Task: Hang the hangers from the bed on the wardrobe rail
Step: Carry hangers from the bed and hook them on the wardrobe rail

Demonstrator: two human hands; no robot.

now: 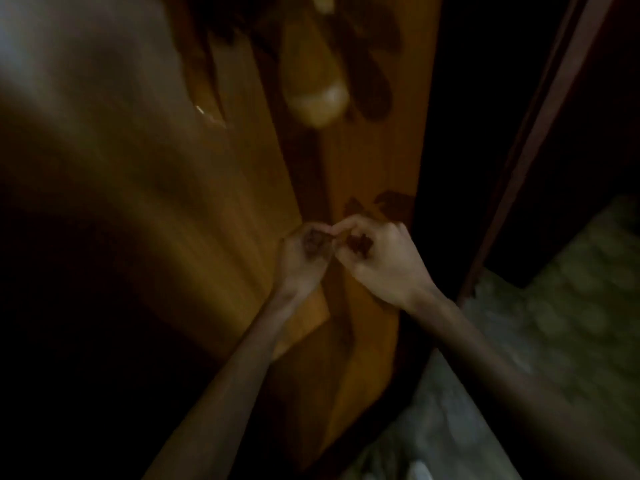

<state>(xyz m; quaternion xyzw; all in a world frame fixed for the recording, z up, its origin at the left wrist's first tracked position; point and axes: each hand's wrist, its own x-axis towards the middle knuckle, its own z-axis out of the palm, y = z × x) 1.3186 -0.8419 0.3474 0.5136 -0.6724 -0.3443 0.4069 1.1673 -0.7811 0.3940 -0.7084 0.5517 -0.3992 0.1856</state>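
1. While both our hands meet at the seam between the two wooden wardrobe doors (pixel 242 209), the left hand (pixel 304 258) and right hand (pixel 381 261) sit side by side with curled fingers, fingertips nearly touching each other.
2. Each grip looks closed around something small and dark at the door edge, perhaps a handle or knob, but the blur and dim light keep us from saying what it is, or whether the fingers truly clamp it.
3. No hanger shows anywhere near either grip, and the wardrobe rail is hidden; we judge it lies beyond the grips, behind the doors.
4. Behind and to the right of the right grip lies the bed (pixel 554 341), its patterned cover visible; the hangers, if they are on it, are out of sight.
5. We judge the coming move turns on the seam: it runs upright between the grips, so each hand would pull its door outward, away from the other.
6. Our right hand is nearer the bed, so it suits the reach back for hangers.
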